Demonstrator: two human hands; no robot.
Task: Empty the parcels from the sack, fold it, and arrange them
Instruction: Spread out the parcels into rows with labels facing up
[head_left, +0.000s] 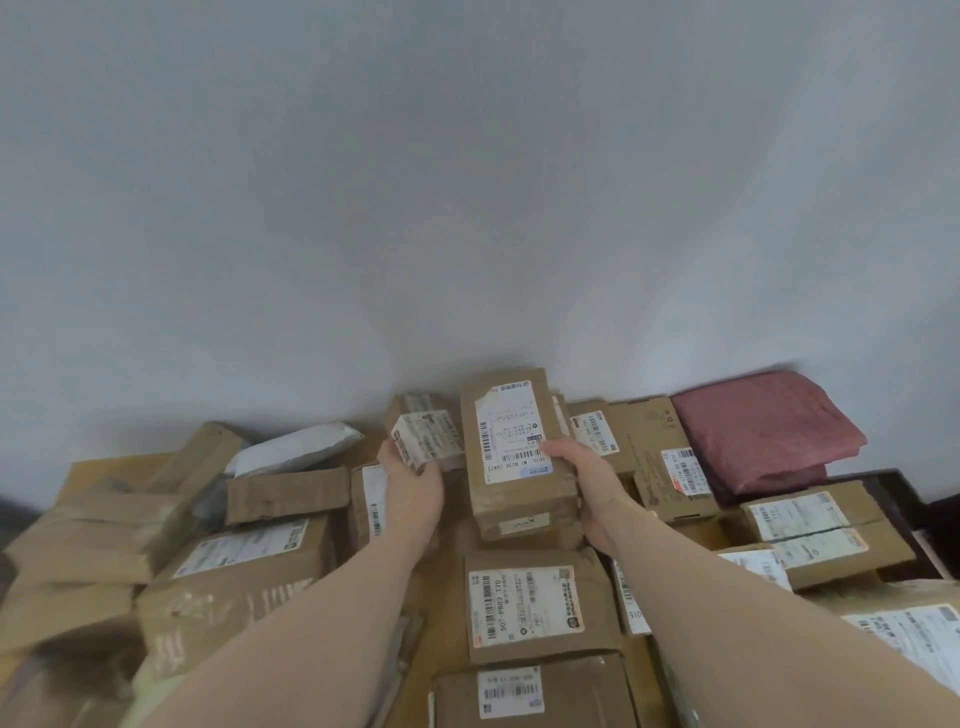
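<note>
Arranging looks underway: parcels lie out, the folded sack (758, 431) set aside; left hand (410, 478) grips a small box (426, 436), right hand (587, 478) clasps a tall parcel (514, 452).

A plain pale grey wall (467, 182) fills the view, evenly lit.

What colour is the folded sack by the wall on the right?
Dusty reddish-pink, plain; the folded sack shows best in the head view.
</note>
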